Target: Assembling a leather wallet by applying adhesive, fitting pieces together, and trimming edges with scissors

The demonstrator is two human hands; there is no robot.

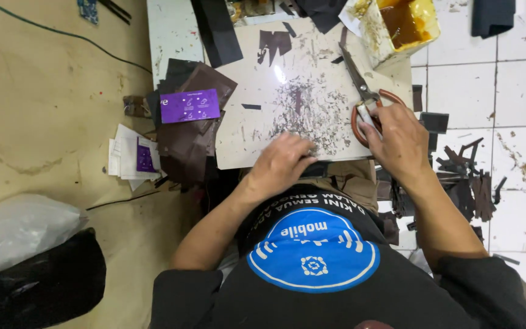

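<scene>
On the cutting board (257, 140) lay one pair of scissors (363, 91); beyond its far right corner stood one glue tub (400, 24); off its left edge, one purple card (190, 105).

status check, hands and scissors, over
Right hand gripping scissors by the orange handles, blades flat on the board. Left hand palm-down at board's near edge. Dark scraps litter floor at right.
</scene>
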